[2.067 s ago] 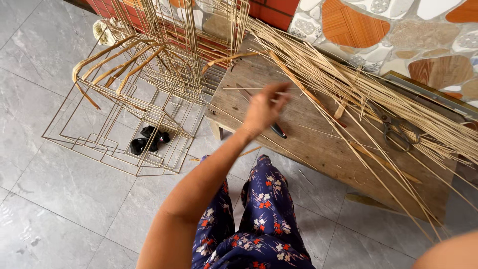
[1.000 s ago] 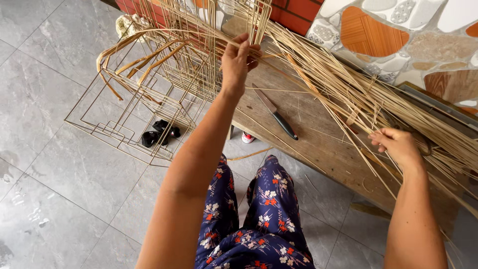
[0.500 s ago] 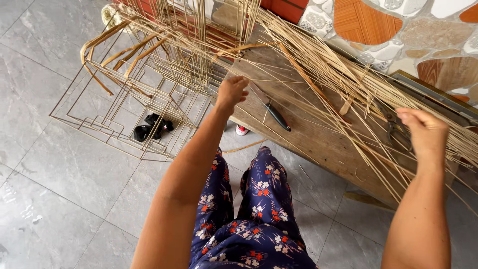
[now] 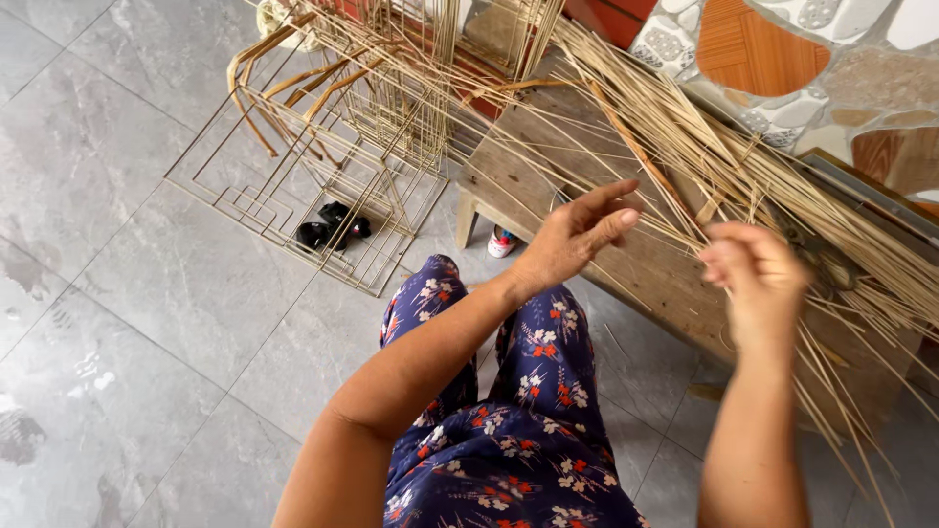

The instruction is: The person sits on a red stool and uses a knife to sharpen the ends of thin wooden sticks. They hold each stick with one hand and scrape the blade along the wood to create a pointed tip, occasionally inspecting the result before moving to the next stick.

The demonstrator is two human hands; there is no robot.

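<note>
A long bundle of thin pale cane strands (image 4: 704, 156) lies slantwise across a low wooden bench (image 4: 528, 166). Over the bench's near edge, my left hand (image 4: 577, 235) hovers with its fingers spread, the fingertips touching a few loose strands. To its right is my right hand (image 4: 758, 284), blurred, its fingers curled around some strands pulled from the bundle. Both hands are close together above my lap, which is covered by blue floral cloth (image 4: 518, 430).
Gold wire frames (image 4: 323, 166) with bent cane pieces stand on the grey tiled floor to the left of the bench. A black object (image 4: 328, 227) lies inside one. A small white and red container (image 4: 502, 242) sits under the bench. A stone-patterned wall (image 4: 831, 68) runs behind.
My left hand has come down from the wire frames to the bench's near edge. My right hand has moved left along the bundle, toward the left hand.
</note>
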